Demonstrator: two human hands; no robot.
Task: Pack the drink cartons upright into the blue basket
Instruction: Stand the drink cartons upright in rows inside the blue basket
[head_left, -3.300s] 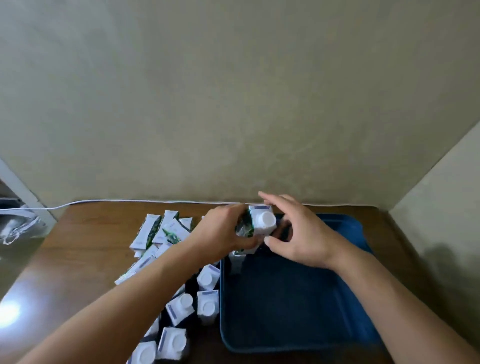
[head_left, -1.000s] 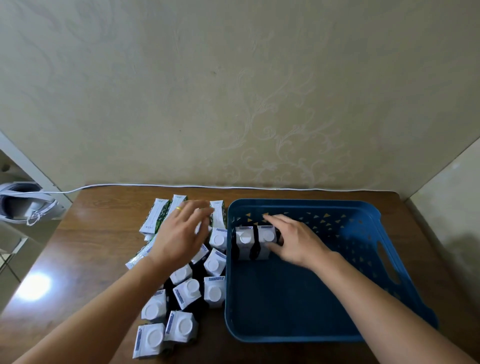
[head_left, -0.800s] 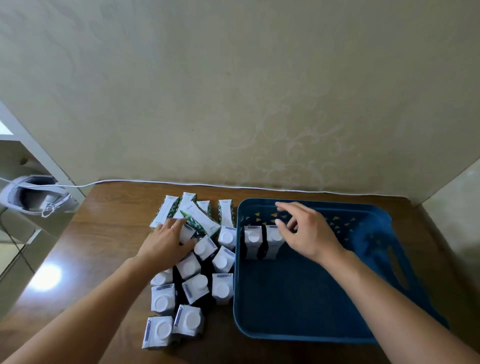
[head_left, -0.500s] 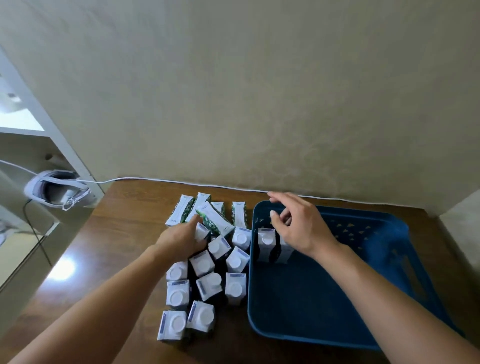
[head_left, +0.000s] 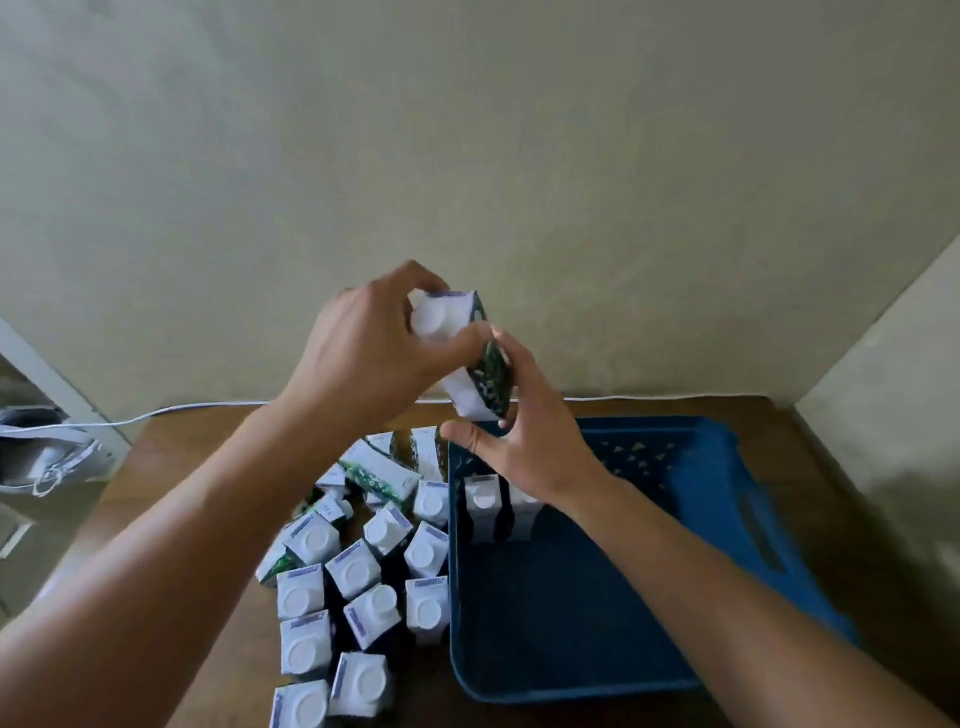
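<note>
Your left hand (head_left: 363, 358) grips the raised carton (head_left: 467, 358) by its cap end, long axis tilted down-right; your right hand (head_left: 524, 431), fingers loosely spread, cups its lower end above the blue basket (head_left: 717, 499)'s far-left corner; so the right is nearer.

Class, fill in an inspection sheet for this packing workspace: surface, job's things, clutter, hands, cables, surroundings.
Surface: brown wooden table, glossy.
Job's things: blue basket holds two upright cartons at its far left; loose cartons crowd the table left of it, some upright, some lying; one raised carton tilted in the air.
Clutter: nothing seen.
Hands: left hand grips the raised carton's top; right hand is at its lower end.
Cables: white cable along the wall.
Surroundings: beige wall; white shoe at left.
</note>
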